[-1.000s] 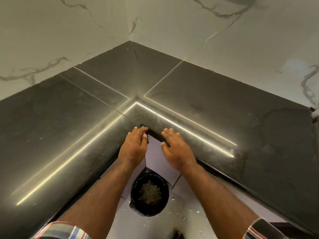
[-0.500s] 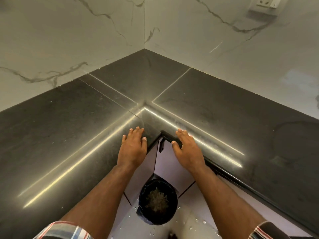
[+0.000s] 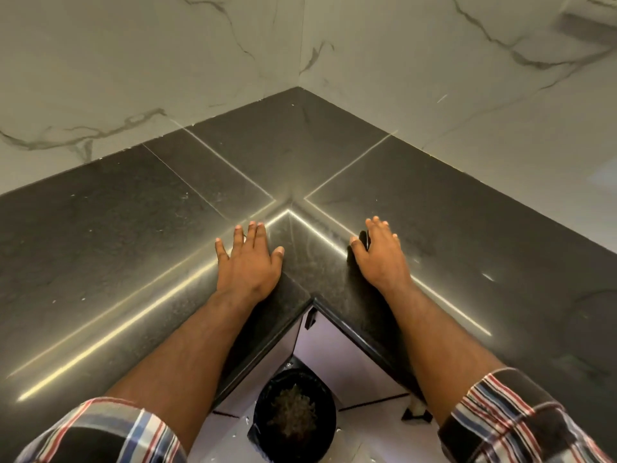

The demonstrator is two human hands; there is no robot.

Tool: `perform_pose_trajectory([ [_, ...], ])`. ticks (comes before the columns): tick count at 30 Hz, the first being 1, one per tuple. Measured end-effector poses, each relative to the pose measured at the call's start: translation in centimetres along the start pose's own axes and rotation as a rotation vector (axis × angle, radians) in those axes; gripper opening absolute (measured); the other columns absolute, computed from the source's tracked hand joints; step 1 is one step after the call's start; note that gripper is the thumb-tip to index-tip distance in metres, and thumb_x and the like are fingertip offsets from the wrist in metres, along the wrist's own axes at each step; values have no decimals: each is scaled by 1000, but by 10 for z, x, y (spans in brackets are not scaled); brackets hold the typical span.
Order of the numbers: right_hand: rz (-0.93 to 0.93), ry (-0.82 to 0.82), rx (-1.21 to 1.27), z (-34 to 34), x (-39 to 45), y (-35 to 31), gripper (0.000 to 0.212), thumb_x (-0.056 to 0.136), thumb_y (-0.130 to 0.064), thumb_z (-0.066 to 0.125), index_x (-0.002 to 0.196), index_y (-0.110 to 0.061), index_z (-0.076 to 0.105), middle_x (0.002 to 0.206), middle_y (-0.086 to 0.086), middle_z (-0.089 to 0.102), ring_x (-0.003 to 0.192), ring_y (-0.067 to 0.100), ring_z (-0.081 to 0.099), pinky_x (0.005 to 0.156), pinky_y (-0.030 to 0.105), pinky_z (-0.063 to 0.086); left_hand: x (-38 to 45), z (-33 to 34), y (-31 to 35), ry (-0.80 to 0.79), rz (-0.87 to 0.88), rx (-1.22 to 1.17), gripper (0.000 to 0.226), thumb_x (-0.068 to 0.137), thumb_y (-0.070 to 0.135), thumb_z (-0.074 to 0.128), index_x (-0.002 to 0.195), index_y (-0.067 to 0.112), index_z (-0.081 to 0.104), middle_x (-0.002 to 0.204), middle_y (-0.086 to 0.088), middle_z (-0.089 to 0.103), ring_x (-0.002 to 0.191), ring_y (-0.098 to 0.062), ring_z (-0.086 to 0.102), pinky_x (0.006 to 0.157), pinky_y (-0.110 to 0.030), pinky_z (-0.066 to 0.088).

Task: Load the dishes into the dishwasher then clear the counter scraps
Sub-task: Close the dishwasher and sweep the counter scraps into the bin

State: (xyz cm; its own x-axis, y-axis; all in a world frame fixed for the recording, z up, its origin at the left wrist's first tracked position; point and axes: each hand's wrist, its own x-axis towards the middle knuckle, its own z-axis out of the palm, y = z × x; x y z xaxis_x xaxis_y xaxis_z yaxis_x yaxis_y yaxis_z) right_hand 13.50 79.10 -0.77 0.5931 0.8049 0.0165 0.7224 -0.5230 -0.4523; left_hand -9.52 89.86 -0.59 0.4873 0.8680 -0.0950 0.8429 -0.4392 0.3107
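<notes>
A: Head view: both hands have moved up from the counter [image 3: 117,248] edge. Left hand [image 3: 248,262] and right hand [image 3: 380,259] lie flat mid-frame, fingers spread, holding nothing.

B: Scraps?

A: In the bin [image 3: 293,416], bottom centre. Probably a last sweep.

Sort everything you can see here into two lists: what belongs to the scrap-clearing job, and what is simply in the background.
Part of the job:
- left hand, flat on the countertop
- right hand, flat on the countertop
- dark countertop
- black bin on the floor below, holding scraps

Just there:
- marble wall
- wall socket
- cabinet door under the counter
</notes>
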Motion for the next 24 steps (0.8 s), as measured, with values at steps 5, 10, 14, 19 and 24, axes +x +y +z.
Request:
perform_pose_trajectory([
  [5, -112, -75, -93, 5, 33, -7, 61, 103, -41, 42, 153, -7, 34, 164, 11, 27, 154, 26, 17, 125, 43, 10, -4, 16, 12, 10, 125, 38, 65, 105, 48, 20, 161, 16, 10, 168, -3, 7, 155, -21, -2, 124, -46, -4],
  [10, -296, -168, -74, 18, 2, -29, 57, 104, -35, 44, 153, -8, 36, 164, 11, 28, 154, 23, 17, 125, 36, 7, -30, 14, 20, 53, 265, -142, 51, 107, 29, 33, 156, 15, 31, 163, -2, 29, 153, -17, 14, 125, -31, 3],
  [14, -387, -181, -70, 28, -49, -40, 56, 105, -32, 41, 155, -7, 35, 165, 9, 26, 154, 20, 16, 125, 31, 4, -57, 11, 19, 79, 366, -240, 45, 105, 14, 40, 150, 13, 43, 157, -5, 41, 151, -19, 25, 123, -29, 9],
  [19, -365, -154, 37, 35, -126, -46, 58, 98, -30, 30, 147, -7, 49, 157, 9, 41, 149, 22, 31, 125, 33, 13, -105, 23, 11, 125, 493, -339, 33, 98, 3, 52, 129, 9, 63, 130, -10, 65, 132, -26, 53, 117, -36, 32],
  [24, -137, -93, 236, 46, -211, -49, 43, 98, -21, 52, 140, -25, 57, 139, -2, 62, 128, 15, 56, 108, 32, 46, -161, 37, 3, 132, 405, -593, 20, 94, 4, 56, 106, 17, 66, 96, 8, 65, 89, -5, 59, 79, -14, 45],
])
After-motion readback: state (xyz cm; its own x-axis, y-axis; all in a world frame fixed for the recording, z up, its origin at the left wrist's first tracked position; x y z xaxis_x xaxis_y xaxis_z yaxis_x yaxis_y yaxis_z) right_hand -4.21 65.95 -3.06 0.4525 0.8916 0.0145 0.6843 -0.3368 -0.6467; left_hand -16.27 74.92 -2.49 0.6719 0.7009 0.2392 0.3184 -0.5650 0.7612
